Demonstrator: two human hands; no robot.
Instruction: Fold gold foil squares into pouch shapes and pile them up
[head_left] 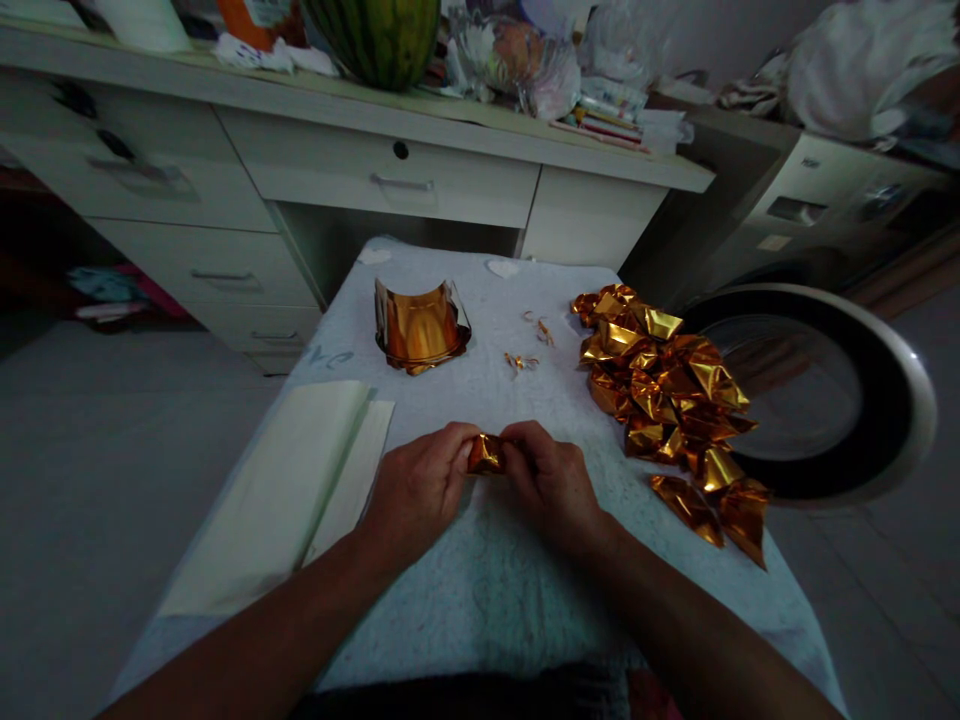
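Note:
Between my two hands, low over the cloth-covered table (540,600), is a small piece of folded gold foil (487,455). My left hand (424,480) pinches its left end, and my right hand (551,480) pinches the right end. Fingers cover both ends of the foil. Beyond the hands stands a curled stack of gold foil sheets (421,325). Small gold twist ties (520,362) lie to its right. A heap of folded gold foil pieces (660,375) spreads along the table's right side.
Pale folded paper (277,500) lies on the left of the table. Behind it runs a white counter with drawers (390,180), bearing a watermelon (375,40), plastic bags (517,65) and other items. At right, a washing machine's round door (896,400) hangs open beside the table.

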